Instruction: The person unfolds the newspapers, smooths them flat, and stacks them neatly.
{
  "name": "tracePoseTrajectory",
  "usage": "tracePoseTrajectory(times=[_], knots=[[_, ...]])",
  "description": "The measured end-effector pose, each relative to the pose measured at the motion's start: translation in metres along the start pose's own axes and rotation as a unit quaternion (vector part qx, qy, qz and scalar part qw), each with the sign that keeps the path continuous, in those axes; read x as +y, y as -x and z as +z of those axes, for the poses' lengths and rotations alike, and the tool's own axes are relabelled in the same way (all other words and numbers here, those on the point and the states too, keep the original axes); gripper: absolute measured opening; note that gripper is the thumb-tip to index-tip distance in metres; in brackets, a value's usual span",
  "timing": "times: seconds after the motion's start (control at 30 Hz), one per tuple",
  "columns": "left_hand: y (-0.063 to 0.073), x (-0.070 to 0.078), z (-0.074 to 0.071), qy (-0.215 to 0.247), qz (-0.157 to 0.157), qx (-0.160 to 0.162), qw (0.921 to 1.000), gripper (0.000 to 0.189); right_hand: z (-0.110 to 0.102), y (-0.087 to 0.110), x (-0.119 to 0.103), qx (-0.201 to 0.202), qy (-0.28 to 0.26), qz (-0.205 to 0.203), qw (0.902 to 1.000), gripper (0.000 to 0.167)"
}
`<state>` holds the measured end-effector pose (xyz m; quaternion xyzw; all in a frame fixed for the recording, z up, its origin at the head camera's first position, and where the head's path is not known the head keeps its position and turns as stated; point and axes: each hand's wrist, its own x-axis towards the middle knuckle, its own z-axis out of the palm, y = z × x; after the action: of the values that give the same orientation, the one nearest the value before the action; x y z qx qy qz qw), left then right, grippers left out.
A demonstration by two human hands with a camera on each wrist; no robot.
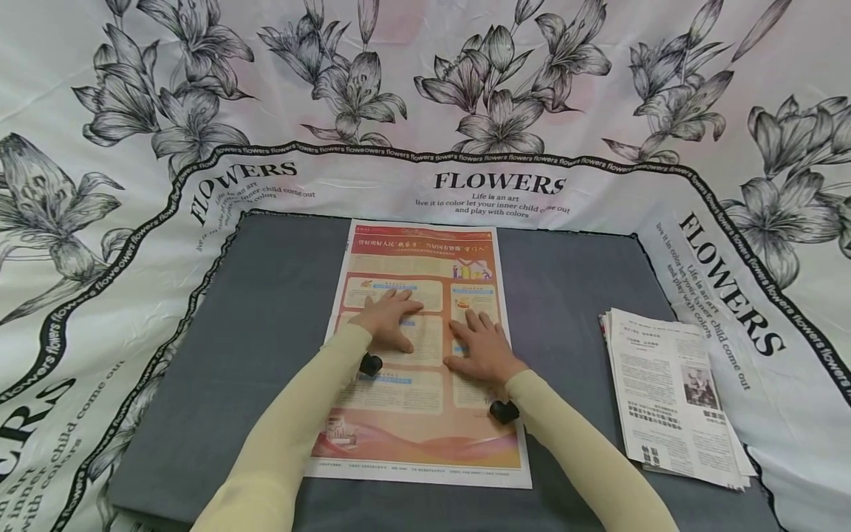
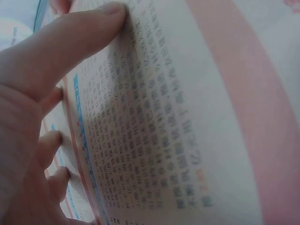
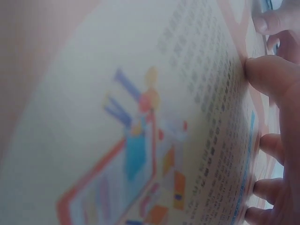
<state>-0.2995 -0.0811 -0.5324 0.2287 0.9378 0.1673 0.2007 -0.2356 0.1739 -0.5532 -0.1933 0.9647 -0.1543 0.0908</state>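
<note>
A red and orange printed newspaper sheet (image 1: 392,428) lies flat and upright-facing on the grey tabletop. My left hand (image 1: 388,319) rests on its upper middle with fingers spread, and in the left wrist view the thumb (image 2: 89,28) and fingertips touch the paper. On the right part of the same sheet lies my right hand (image 1: 485,349), fingers also spread. The right wrist view shows its fingertips touching the page beside a printed cartoon (image 3: 136,140). Neither hand grips anything. Small parts of the page are hidden under both hands.
To the right, a stack of black-and-white newspapers (image 1: 665,391) lies near the edge of the grey table surface (image 1: 266,295). Around it spreads a white cloth (image 1: 372,181) with flower drawings and lettering. A small black wrist device (image 1: 371,364) sits at each wrist.
</note>
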Motion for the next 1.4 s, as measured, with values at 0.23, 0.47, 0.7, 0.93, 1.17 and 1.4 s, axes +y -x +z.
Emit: tracePoseTrajectory(times=[0.23,0.47,0.7,0.93,1.17,1.4], knots=[[0.002,0.001,-0.001,-0.002,0.000,0.005,1.0000,0.092,0.001,0.000,-0.001,0.003,-0.001,0.005,1.0000,0.079],[0.008,-0.004,0.000,0.007,0.002,0.006,1.0000,0.094,0.003,0.000,0.001,0.005,-0.009,0.003,0.9999,0.079],[0.026,-0.028,0.007,0.034,-0.021,0.053,0.9978,0.092,0.006,0.002,0.002,0.014,-0.013,-0.003,0.9998,0.079],[0.067,-0.053,0.015,0.168,-0.091,0.164,0.9677,0.083,0.003,0.001,0.001,0.020,-0.012,-0.009,0.9997,0.080],[0.111,-0.064,0.011,0.356,-0.170,0.218,0.8925,0.076,0.003,-0.001,0.001,0.021,-0.006,-0.012,0.9997,0.080],[0.130,-0.074,0.010,0.552,-0.196,0.162,0.7939,0.075,0.004,0.000,0.001,0.025,-0.001,-0.009,0.9997,0.081]])
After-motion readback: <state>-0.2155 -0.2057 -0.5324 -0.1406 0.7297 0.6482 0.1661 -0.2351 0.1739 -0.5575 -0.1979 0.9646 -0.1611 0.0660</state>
